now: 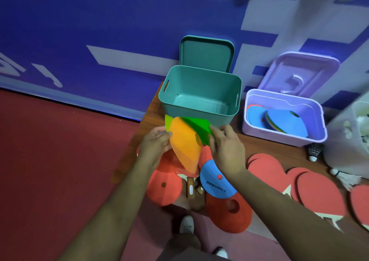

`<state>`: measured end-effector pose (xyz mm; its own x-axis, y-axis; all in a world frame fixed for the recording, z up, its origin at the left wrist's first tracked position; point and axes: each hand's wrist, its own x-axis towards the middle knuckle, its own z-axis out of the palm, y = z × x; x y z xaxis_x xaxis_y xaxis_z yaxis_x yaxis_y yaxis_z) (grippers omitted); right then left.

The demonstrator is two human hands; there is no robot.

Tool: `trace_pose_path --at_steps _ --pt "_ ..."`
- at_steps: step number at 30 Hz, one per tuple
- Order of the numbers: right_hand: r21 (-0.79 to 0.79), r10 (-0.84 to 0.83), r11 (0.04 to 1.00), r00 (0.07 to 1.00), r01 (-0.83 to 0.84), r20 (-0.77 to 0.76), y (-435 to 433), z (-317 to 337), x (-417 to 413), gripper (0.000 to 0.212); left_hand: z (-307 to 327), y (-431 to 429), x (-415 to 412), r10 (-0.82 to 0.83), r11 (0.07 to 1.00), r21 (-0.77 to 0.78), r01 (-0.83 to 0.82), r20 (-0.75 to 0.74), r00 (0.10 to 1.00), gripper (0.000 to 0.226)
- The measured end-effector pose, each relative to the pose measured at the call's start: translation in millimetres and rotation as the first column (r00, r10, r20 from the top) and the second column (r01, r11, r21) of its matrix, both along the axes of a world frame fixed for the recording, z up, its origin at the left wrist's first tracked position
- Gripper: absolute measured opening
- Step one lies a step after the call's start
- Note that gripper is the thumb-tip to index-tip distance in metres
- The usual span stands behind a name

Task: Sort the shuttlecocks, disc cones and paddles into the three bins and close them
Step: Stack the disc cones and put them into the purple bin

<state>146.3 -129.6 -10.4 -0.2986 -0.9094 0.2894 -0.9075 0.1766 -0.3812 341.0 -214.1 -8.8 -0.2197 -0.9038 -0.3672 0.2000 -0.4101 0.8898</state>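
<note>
L hand (155, 141) and R hand (225, 151) both grip a tilted stack of disc cones, fingers curled over its edges: orange cone (185, 147) in front, green cone (197, 127) behind, held just in front of the empty teal bin (199, 93). Teal lid (206, 53) stands behind that bin. Purple bin (283, 137), open, holds blue and other cones. On the table (151, 111): blue cone (215, 183) and red cones (165, 189) under the hands, red paddles (317, 191) at right, a shuttlecock (314, 153) nr the purple bin.
</note>
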Motion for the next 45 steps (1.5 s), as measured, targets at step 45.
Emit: trace_pose_path --at_steps 45 --pt "0.708 -0.908 0.391 0.373 0.588 0.192 70 -139 20 0.094 -54 -49 20 -0.390 0.912 0.102 0.397 -0.086 0.917 0.021"
